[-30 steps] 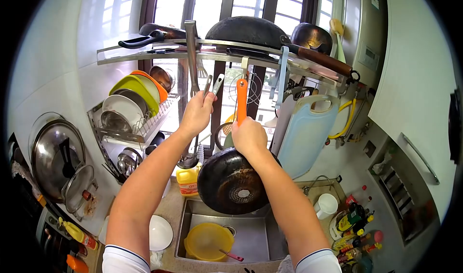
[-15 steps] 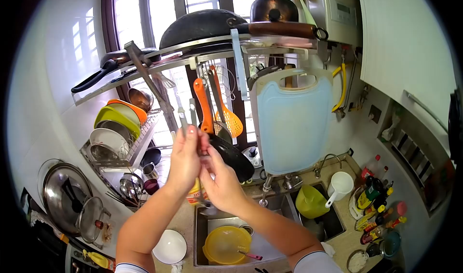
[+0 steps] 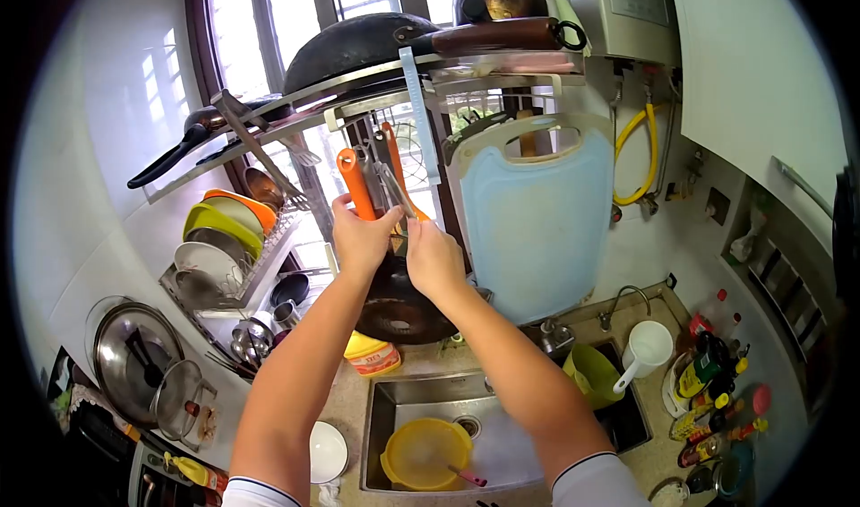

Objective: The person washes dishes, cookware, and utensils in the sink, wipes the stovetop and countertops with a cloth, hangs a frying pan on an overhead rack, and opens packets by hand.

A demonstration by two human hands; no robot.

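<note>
My left hand [image 3: 363, 243] is closed around the lower part of an orange handle [image 3: 356, 184], which appears to belong to the dark frying pan [image 3: 408, 317] hanging below. Beside it, my right hand [image 3: 436, 256] pinches a shiny metal utensil [image 3: 394, 189], raised among the hanging tools; its kind is hard to make out. An orange slotted utensil [image 3: 391, 149] hangs just behind, partly covered by the right hand. Both hands are close together under the rack.
Overhead, a rack [image 3: 358, 104] carries a wok [image 3: 358, 50]. A blue cutting board [image 3: 533, 229] hangs to the right. Below are a sink [image 3: 421, 395] with a yellow basin [image 3: 425, 453], a white bowl [image 3: 328, 453] and a yellow tub [image 3: 372, 355]. Bottles [image 3: 703, 364] crowd the right counter.
My hands have risen from in front of the hanging tools to the rail. The left has taken hold of the orange handle, and the pan has swung left; the right holds the metal utensil higher.
</note>
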